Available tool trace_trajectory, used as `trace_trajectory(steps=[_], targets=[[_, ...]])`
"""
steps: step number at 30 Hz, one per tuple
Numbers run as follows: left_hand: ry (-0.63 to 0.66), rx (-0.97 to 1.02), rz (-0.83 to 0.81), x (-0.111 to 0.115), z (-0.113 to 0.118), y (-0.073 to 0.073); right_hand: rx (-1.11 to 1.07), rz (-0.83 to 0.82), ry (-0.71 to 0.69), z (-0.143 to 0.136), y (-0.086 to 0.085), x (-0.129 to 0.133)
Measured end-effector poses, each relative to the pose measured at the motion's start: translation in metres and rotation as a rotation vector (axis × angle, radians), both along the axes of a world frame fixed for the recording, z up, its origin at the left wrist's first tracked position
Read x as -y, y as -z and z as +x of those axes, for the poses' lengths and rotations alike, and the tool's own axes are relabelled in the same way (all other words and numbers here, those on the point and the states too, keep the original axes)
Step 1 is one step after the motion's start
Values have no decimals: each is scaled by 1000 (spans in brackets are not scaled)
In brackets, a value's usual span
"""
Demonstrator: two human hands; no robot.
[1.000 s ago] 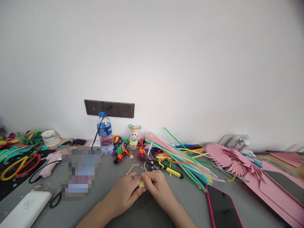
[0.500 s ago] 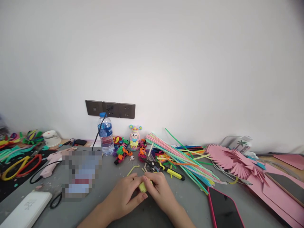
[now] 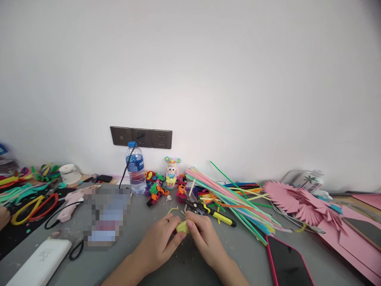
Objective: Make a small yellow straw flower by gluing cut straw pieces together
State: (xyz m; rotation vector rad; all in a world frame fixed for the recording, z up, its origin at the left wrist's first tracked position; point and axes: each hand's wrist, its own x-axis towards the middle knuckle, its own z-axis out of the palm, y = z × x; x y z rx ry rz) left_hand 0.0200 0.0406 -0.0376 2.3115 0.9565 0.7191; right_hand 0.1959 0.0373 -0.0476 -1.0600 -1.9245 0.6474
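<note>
Both hands meet at the front middle of the grey table. Between them is a small pale-yellow bundle of pipe cleaner [image 3: 182,227], its windings too small to make out. My left hand [image 3: 160,238], a ring on one finger, pinches its left side with the thumb below. On the right side, my right hand [image 3: 204,234] grips it with thumb and bent fingers. Just beyond the fingers lie a bent yellow pipe cleaner [image 3: 172,209] and pliers with yellow-and-black handles [image 3: 222,217]. Behind them stands a small figure with big eyes [image 3: 172,172].
Pipe cleaners [image 3: 232,198] fan out at right, near a red-edged phone [image 3: 288,260] and folded pink paper [image 3: 297,202]. Left are a water bottle [image 3: 137,171], a pink glue gun [image 3: 70,202], a white power bank [image 3: 41,262] and scissors [image 3: 35,208]. Another person's hand [image 3: 3,217] shows at the left edge.
The view has shifted slightly, so things sit a little further right. More of the yellow bundle shows between my fingers. Another person's hand has appeared at the left edge.
</note>
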Motion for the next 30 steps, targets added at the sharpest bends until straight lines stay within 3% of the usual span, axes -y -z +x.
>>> trace_trajectory(steps=[7, 30], targets=[[1, 13, 4, 0, 0, 0, 28, -7, 47, 0, -2, -3], [94, -22, -9, 1, -1, -2, 76, -22, -41, -1, -1, 0]])
